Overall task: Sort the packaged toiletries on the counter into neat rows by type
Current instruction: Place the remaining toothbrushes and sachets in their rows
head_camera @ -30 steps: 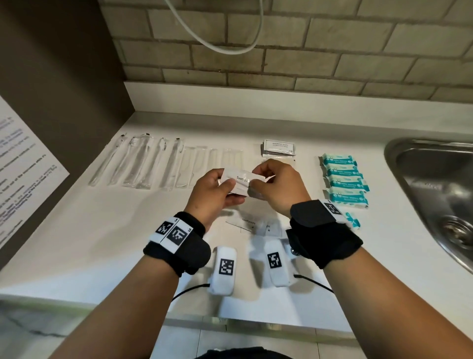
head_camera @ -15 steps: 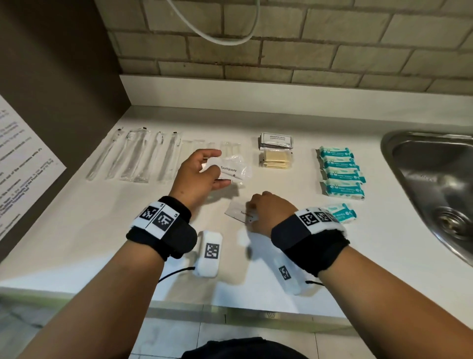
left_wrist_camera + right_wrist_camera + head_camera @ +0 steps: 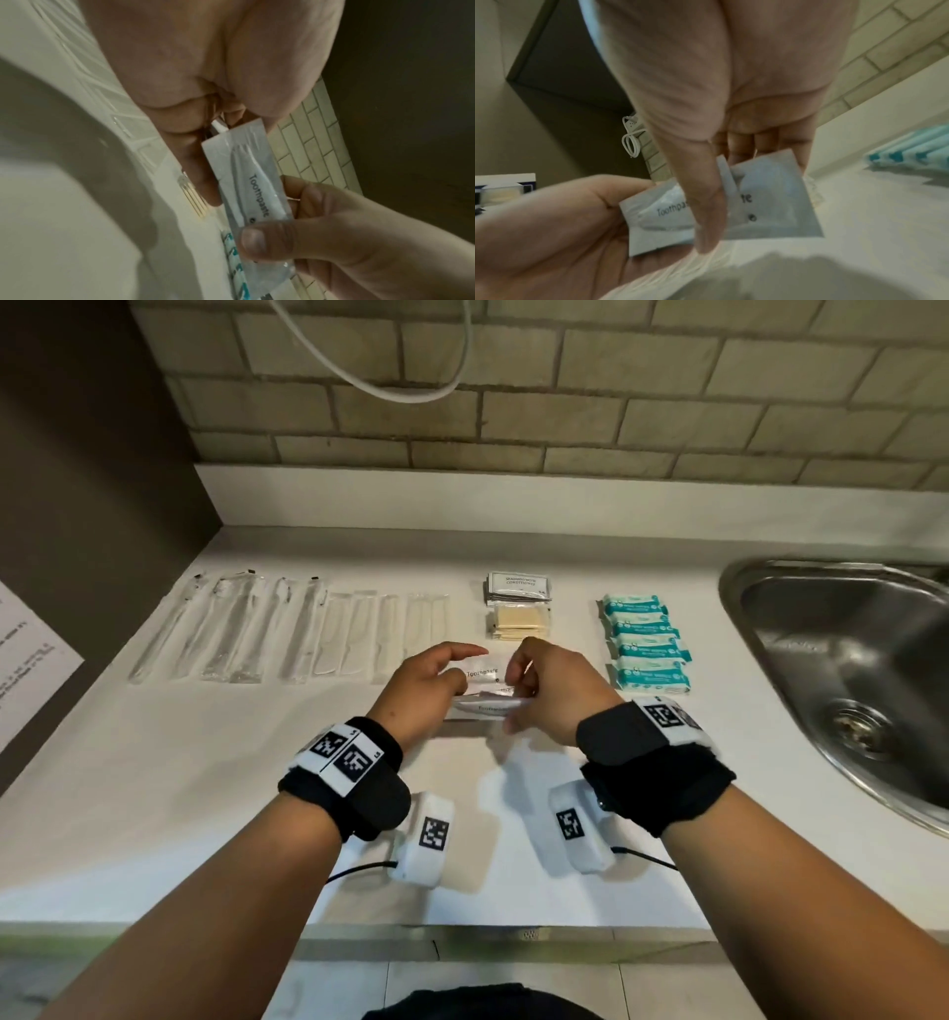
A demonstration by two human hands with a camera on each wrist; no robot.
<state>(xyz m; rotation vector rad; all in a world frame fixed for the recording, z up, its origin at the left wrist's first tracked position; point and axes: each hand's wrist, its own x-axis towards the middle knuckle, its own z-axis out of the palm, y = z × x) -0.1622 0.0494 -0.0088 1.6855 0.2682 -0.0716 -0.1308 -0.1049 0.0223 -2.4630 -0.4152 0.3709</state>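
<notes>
Two clear toothpaste packets meet between my hands above the white counter (image 3: 169,788). The upper toothpaste packet (image 3: 482,672) shows its printed label; the lower toothpaste packet (image 3: 488,708) lies edge-on just under it. My left hand (image 3: 470,662) grips their left ends between fingers and thumb. My right hand (image 3: 516,690) pinches their right ends, thumb across the label. In the left wrist view one toothpaste packet (image 3: 257,182) runs from my left hand (image 3: 226,130) to the right thumb. The right wrist view shows the two overlapped packets (image 3: 770,203) under my right hand (image 3: 731,192).
Rows lie along the back of the counter: sleeved toothbrushes (image 3: 221,629), combs (image 3: 359,634), shampoo sachets (image 3: 518,588) above yellow sachets (image 3: 518,618), and teal packs (image 3: 647,642). A steel sink (image 3: 847,670) is on the right. A dark wall with a paper notice (image 3: 31,670) bounds the left.
The right hand let go of the first packet, dropped to the counter onto a second one, then lifted it up against the packet that the left hand kept holding.
</notes>
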